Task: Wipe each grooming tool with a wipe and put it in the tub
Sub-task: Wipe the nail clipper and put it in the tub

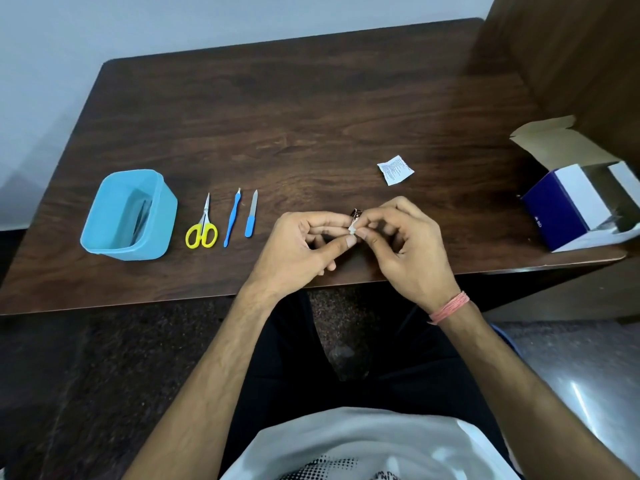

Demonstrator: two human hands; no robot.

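On the dark wooden table (311,109), the light-blue plastic tub (129,216) stood far left, already holding something. Near centre, the left hand (304,244) pinched a small metal nail clipper (356,213) while the right hand (405,237) pinched a white wipe (352,231) against it; steadying the clipper and rubbing every face would serve best

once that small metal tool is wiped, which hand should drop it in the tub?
Left, probably. The blue tub sits at the table's left end, on the left hand's side. The right hand pinches the wipe and would have to cross over.
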